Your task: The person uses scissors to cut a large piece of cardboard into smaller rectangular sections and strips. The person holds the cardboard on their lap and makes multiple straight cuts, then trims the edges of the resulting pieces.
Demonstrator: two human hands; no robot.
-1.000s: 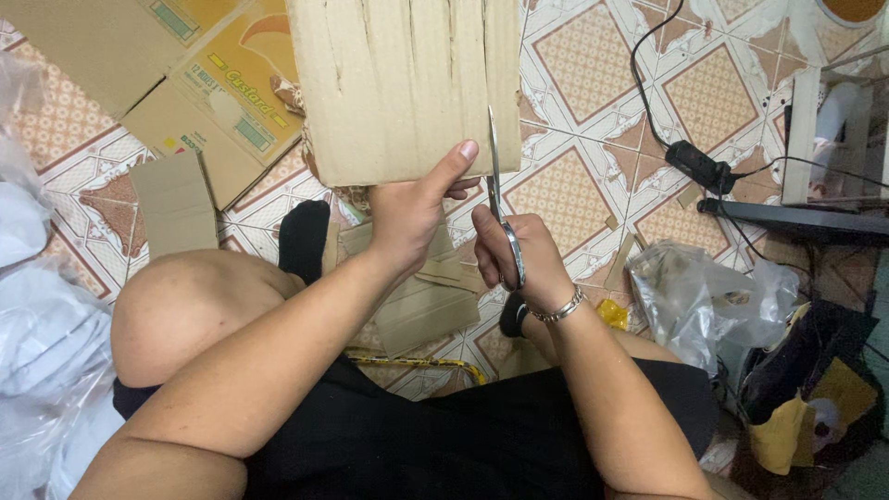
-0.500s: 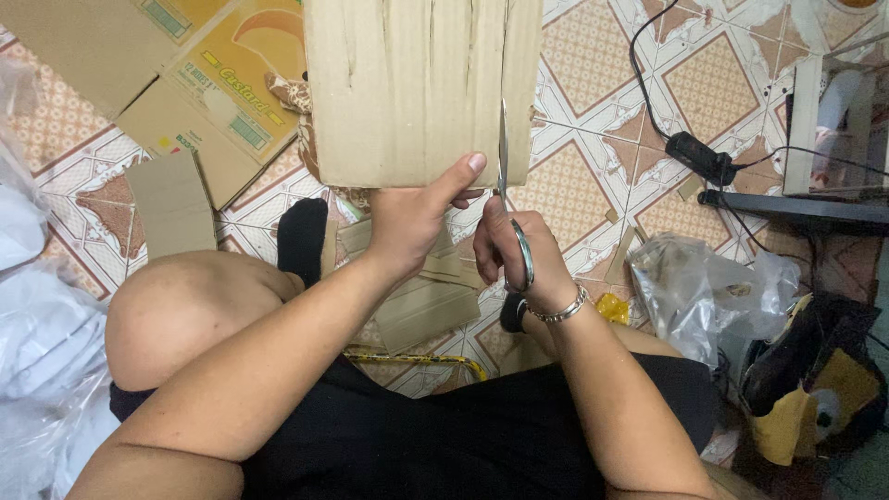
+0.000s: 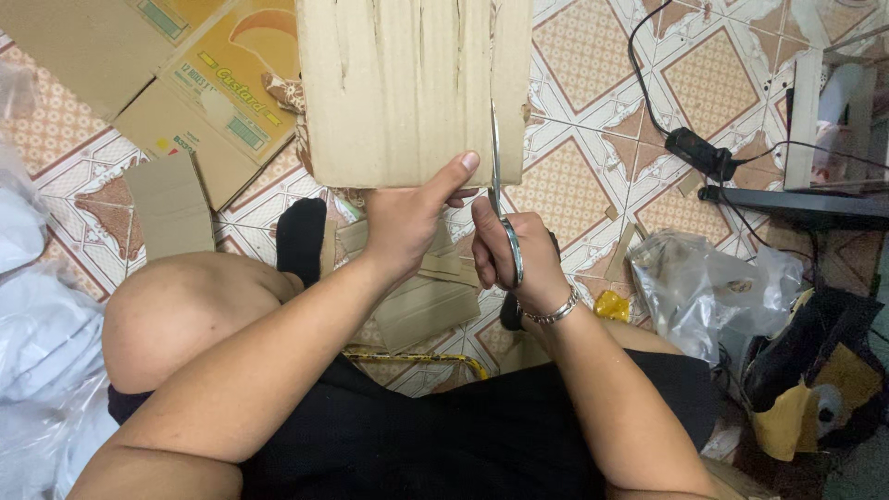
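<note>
My left hand [image 3: 407, 218] grips the lower edge of a large brown cardboard sheet [image 3: 407, 88], thumb on its front face, holding it up over the floor. My right hand [image 3: 514, 250] holds a pair of metal scissors [image 3: 500, 199]. The blades point upward and sit inside a vertical cut near the sheet's right side. A narrow strip of cardboard [image 3: 511, 83] lies to the right of the blades. A silver bracelet [image 3: 553, 313] circles my right wrist.
Flattened boxes [image 3: 176, 83] and cut cardboard strips [image 3: 421, 301] lie on the patterned tile floor. A black power adapter with cable [image 3: 699, 153] lies at right, near clear plastic bags [image 3: 708, 292]. White plastic bags [image 3: 37, 315] pile at left. A yellow bar [image 3: 417, 356] lies by my legs.
The scissors have advanced slightly upward along the cut in the cardboard. Both hands keep their grips, and the view has shifted a little.
</note>
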